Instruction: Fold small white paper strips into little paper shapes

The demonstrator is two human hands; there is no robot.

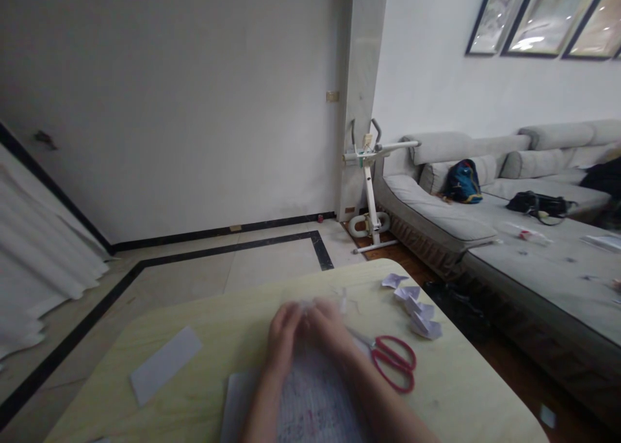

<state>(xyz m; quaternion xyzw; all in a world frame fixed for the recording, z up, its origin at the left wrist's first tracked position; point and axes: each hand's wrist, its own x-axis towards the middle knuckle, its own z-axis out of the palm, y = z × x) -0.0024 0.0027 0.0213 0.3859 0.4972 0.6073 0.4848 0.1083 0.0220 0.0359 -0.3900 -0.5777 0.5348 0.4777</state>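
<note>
Nothing legible. Lined paper [317, 398] on the worktop [218, 333] bears rows of handwriting [308, 418], dark strokes plus reddish ones; too blurred to make out any word or number.

1. Your left hand [283, 333] and right hand [332, 330] are blurred.
2. Pale piece [306, 306] in your grip: smeared, partly covered; shape cannot be told.
3. Page [313, 394]: partly hidden under your arms [266, 391], cut by the lower edge; writing illegible.
4. Scissors [394, 360]: blade ends hidden at your right wrist.
5. Scraps [344, 302]: too blurred to identify.
6. Curtain [39, 255]: cut by the left edge.
</note>
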